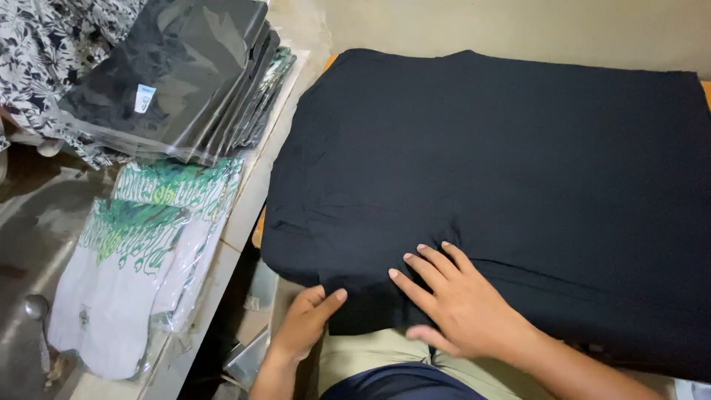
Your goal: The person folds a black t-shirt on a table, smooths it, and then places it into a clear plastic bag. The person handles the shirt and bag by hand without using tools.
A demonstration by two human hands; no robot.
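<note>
While the right hand (463, 304) pressed flat, fingers apart, on the black shirt (489, 185), the left hand (305, 322) pinched its lower hem, mid-fold, I think.

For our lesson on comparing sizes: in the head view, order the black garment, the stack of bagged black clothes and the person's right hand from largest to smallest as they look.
1. Black garment, covering most of the surface.
2. Stack of bagged black clothes.
3. Right hand, smallest, though nearest the camera.
</note>
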